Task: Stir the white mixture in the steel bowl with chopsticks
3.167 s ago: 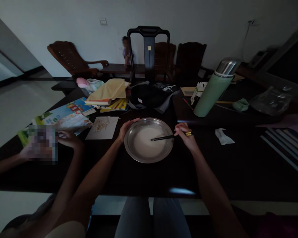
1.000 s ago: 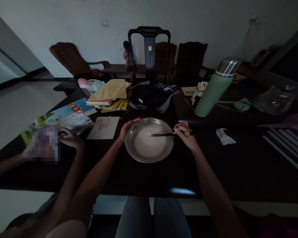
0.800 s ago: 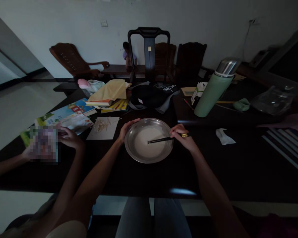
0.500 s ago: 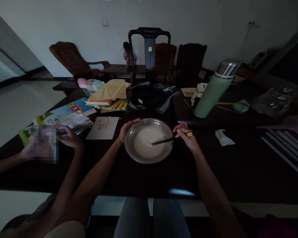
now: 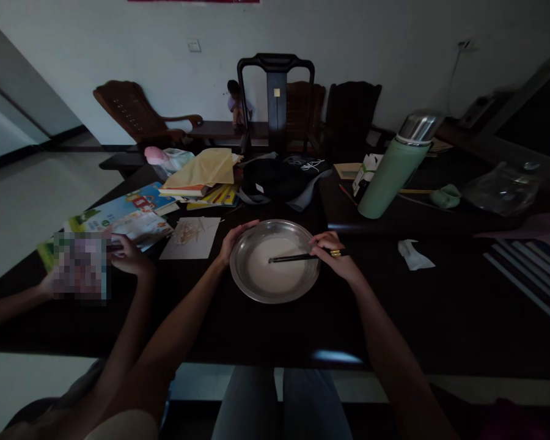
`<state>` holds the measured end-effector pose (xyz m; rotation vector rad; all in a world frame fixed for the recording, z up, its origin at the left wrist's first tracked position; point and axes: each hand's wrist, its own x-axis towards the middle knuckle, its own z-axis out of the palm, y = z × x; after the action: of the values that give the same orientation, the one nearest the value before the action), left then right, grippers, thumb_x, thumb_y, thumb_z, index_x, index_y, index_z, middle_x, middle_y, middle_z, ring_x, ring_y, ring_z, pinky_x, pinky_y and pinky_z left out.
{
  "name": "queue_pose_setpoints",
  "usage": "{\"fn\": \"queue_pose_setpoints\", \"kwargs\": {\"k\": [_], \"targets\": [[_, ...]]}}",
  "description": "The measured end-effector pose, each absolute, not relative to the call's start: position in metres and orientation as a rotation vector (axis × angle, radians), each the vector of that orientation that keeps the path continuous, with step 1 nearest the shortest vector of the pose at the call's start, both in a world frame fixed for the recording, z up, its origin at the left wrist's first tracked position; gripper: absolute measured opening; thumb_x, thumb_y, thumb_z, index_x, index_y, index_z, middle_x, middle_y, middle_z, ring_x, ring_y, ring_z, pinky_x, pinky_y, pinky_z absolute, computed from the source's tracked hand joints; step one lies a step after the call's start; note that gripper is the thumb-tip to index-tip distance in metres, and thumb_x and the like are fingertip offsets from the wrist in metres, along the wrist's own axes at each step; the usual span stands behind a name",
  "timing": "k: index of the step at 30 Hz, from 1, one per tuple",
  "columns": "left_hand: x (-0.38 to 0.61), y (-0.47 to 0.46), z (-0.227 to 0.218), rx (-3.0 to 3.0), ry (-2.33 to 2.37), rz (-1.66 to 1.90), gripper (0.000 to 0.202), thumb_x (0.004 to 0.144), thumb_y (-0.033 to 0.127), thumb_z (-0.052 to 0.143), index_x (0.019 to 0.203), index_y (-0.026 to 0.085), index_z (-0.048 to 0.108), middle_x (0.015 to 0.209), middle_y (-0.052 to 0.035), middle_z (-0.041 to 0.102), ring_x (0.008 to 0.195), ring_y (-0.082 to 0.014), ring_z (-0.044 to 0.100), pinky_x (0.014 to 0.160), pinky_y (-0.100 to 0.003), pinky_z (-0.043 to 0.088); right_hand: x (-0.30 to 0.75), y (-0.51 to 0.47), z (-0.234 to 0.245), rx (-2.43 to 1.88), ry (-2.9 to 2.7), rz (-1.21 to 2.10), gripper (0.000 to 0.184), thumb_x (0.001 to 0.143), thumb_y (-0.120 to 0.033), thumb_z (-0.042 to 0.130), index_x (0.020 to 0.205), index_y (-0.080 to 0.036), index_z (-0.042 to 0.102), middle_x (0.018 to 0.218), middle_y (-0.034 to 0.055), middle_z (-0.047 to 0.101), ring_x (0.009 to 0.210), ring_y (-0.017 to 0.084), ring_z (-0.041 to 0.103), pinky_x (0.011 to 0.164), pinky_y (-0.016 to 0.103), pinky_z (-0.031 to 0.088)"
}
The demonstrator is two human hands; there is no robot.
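A round metal bowl (image 5: 239, 282) with a pale, milky liquid (image 5: 275, 278) in it stands on the dark table in front of me. My left hand (image 5: 233, 239) is curled around the bowl's left rim and grips it. In my right hand (image 5: 330, 249) is a pair of black chopsticks (image 5: 291, 258) with gold bands near the top end. That hand is closed over the bowl's right rim. The chopstick tips dip into the liquid near the middle of the bowl.
Left of the bowl lies white paper (image 5: 187, 241) with small sticks. Another person's hand (image 5: 131, 253) holds a blurred item farther left. Behind are books under an envelope (image 5: 201, 170) and a black bag (image 5: 275, 177). A green thermos (image 5: 392, 177) and crumpled tissue (image 5: 414, 255) are right.
My right hand has moved left, over the bowl's rim. The chopstick tips have shifted left and slightly away from me in the liquid. My left hand stays on the bowl.
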<state>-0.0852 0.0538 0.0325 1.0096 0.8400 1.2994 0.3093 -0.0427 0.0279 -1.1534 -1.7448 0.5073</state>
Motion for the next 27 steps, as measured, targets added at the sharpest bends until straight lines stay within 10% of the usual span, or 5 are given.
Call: {"fn": "queue_pose_setpoints", "kwargs": {"k": [7, 27], "targets": [[0.031, 0.058, 0.01, 0.93, 0.725, 1.134, 0.037, 0.093, 0.035, 0.059, 0.122, 0.013, 0.057, 0.121, -0.01, 0.057, 0.103, -0.0252, 0.059, 0.086, -0.043, 0.053, 0.317, -0.043, 0.03, -1.142, -1.578, 0.457, 0.044, 0.093, -0.047, 0.046, 0.059, -0.026, 0.064, 0.083, 0.0029, 0.069, 0.093, 0.023, 0.056, 0.091, 0.044, 0.04], [0.015, 0.066, 0.004, 1.053, 0.655, 1.026, 0.051, 0.078, 0.052, 0.06, 0.111, 0.016, 0.072, 0.126, -0.0084, 0.064, 0.13, -0.04, 0.044, 0.107, -0.051, 0.037, 0.307, -0.041, 0.024, -1.219, -1.738, 0.511, 0.03, 0.088, -0.048, 0.057, 0.071, -0.027, 0.07, 0.1, 0.0037, 0.069, 0.105, 0.025, 0.052, 0.095, 0.046, 0.038]]}}
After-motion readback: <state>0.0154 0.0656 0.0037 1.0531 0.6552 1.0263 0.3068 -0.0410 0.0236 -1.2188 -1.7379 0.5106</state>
